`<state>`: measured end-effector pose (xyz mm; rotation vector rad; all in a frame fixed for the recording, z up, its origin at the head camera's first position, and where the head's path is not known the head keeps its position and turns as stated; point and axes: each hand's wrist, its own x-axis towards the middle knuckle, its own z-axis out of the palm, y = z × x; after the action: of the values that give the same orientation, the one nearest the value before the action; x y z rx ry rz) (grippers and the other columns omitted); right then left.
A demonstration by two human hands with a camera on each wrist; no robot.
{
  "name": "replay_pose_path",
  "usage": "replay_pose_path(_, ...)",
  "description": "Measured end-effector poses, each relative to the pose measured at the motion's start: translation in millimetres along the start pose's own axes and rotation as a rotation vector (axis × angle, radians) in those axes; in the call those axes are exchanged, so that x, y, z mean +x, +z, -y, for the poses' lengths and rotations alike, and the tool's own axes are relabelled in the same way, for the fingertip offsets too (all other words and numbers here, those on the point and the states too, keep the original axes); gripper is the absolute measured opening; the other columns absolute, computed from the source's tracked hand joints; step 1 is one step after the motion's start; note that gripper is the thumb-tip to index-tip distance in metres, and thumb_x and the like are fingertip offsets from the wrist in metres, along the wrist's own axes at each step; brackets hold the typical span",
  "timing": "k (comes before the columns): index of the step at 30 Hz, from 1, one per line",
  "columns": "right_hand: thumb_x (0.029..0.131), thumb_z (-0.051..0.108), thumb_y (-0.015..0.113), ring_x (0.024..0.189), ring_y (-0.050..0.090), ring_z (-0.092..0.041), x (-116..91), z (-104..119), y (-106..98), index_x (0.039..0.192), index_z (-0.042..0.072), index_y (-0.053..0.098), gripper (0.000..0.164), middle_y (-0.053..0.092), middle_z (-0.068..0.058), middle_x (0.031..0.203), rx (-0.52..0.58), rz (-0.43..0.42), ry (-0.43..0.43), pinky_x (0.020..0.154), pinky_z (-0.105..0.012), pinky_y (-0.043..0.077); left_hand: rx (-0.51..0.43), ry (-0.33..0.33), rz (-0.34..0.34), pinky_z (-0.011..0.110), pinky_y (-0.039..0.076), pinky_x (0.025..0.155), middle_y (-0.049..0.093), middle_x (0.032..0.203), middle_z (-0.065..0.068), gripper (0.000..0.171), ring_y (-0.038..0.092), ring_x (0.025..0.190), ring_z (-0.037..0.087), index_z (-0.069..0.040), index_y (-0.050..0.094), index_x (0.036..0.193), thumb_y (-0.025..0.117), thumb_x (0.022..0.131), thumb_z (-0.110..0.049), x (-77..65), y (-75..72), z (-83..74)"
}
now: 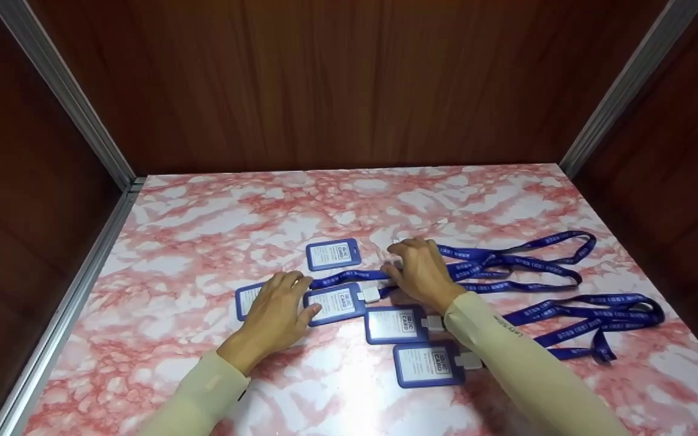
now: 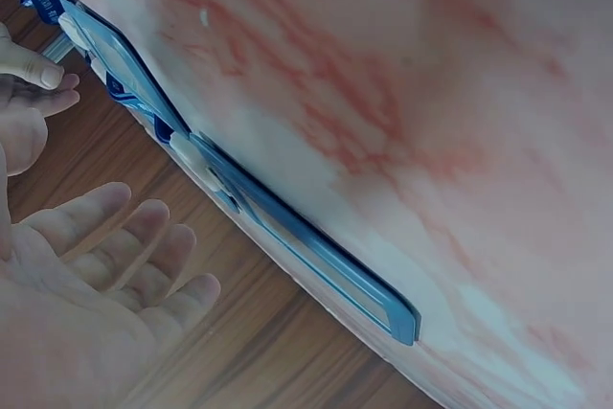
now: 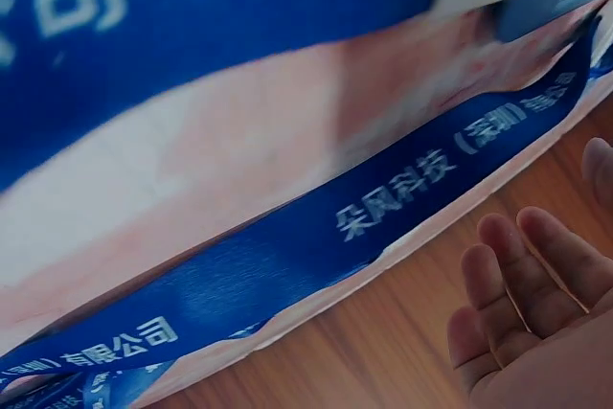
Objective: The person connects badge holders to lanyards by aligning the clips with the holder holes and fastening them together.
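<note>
Blue-framed badge holders with white cards lie on the table. My left hand (image 1: 273, 315) is over the leftmost badge holder (image 1: 247, 301), hiding most of it; its thumb reaches the edge of the neighbouring badge holder (image 1: 332, 304). In the left wrist view the fingers (image 2: 144, 246) are loosely extended. My right hand (image 1: 423, 272) hovers across the blue printed lanyards (image 1: 525, 263), its thumb close over the strap (image 1: 349, 277) that runs leftward. Relaxed and with nothing between them, the right fingers (image 3: 508, 275) show beside a lanyard strap (image 3: 412, 179) in the right wrist view.
Behind the others lies a badge holder (image 1: 332, 255) with no strap on it. Nearer me are two more, a badge holder (image 1: 394, 325) and the front badge holder (image 1: 428, 365), with lanyards (image 1: 591, 315) trailing right. Brown wood panels (image 1: 337, 85) enclose the marbled table (image 1: 216, 200).
</note>
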<state>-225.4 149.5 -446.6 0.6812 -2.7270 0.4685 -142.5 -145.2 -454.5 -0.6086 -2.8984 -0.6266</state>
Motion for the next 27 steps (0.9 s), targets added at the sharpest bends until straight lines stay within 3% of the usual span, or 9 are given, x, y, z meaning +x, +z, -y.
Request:
replay_pose_path(13,0.086,0.027,0.084,0.098,0.065,-0.038,8,-29,0,0.107,0.004,0.076,0.032,0.075,-0.014,0.102,-0.072,-0.029,0.058,0.086,-0.054,0.047,-0.005,0.033,0.001,0.055,0.032,0.117,0.055,0.143,0.017,0.056,0.047,0.134,0.036,-0.002,0.058,0.142,0.067,0.099,-0.037,-2.6,1.7,-3.6)
replay_pose_path(21,0.087,0.021,0.082,0.107,0.061,-0.039,15,-36,0,0.118,0.003,0.074,0.037,0.073,-0.016,0.117,-0.084,0.021,0.140,0.093,-0.053,0.043,-0.006,0.021,0.007,0.055,0.032,0.117,0.055,0.144,0.017,0.056,0.046,0.136,0.036,-0.003,0.057,0.143,0.067,0.099,-0.037,-3.2,1.4,-3.1)
replay_pose_path(27,0.085,0.016,0.080,0.105,0.060,-0.038,18,-39,3,0.111,0.005,0.075,0.028,0.074,-0.014,0.113,-0.079,0.026,0.152,0.091,-0.052,0.041,-0.013,0.009,0.017,0.055,0.031,0.118,0.054,0.145,0.016,0.058,0.045,0.137,0.035,-0.004,0.057,0.144,0.068,0.098,-0.037,-2.9,0.9,-2.4)
